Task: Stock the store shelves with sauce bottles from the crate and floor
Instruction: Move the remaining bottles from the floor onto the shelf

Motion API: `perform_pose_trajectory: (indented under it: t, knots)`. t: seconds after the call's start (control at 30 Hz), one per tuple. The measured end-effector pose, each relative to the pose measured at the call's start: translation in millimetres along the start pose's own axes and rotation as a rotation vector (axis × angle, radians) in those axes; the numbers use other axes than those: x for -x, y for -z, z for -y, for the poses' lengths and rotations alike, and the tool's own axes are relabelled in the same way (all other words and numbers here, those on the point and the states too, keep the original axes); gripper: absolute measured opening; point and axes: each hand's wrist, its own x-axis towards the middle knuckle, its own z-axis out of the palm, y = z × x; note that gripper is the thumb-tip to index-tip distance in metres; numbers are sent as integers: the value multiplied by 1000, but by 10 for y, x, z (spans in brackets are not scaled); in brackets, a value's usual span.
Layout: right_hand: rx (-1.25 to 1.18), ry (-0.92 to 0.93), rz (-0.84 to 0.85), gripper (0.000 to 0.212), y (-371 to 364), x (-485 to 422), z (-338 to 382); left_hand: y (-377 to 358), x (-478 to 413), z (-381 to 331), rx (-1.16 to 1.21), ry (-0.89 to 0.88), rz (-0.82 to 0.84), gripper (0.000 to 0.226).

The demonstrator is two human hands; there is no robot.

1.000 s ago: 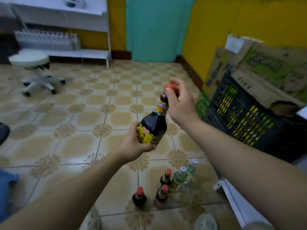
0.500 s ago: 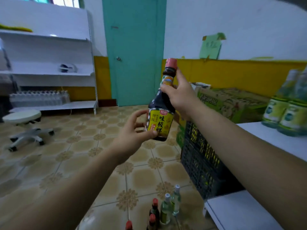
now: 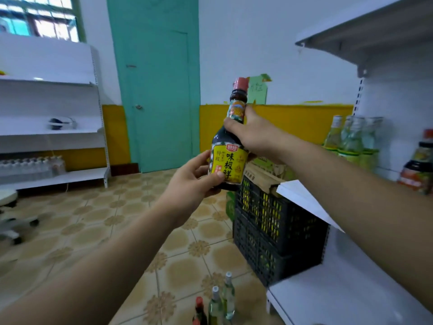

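White shelf on the right, black crate beside it; the sauce bottle is upright in the air, left of the shelf. Right hand wraps its shoulder, left hand pinches the label. Best keep it upright, swing right, label outward.

A teal door with a small metal knob stands closed in the far wall, which is white above a yellow band. A green paper sign is stuck to the wall right of the door. A barred window shows at the top left. A wheeled stool stands at the left edge, blurred. Crumpled cardboard boxes lie at middle right.
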Motion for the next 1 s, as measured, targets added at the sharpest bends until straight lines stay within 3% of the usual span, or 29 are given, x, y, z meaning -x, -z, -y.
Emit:
perform_pose_trajectory:
  t: [0.17,0.4,0.5,0.6,0.83,1.0]
  knots:
    - [125,66,-113,39,247,171,38,-222,-77,-12,75,-5,102,60]
    - [198,-7,-234,41,609,485,6,-632,-144,-39,142,-14,214,59]
    - [226,-35,-363,33,763,641,-25,-842,-172,-43,182,-34,274,55]
    - [279,-114,-474,32,941,829,-47,-1082,-201,-35,197,-47,374,60]
    - [269,-370,-444,47,1437,1403,-168,-1713,-190,8,198,-64,626,60]
    - [264,-458,-584,39,1815,1862,-302,-2302,-114,30,193,-113,821,52]
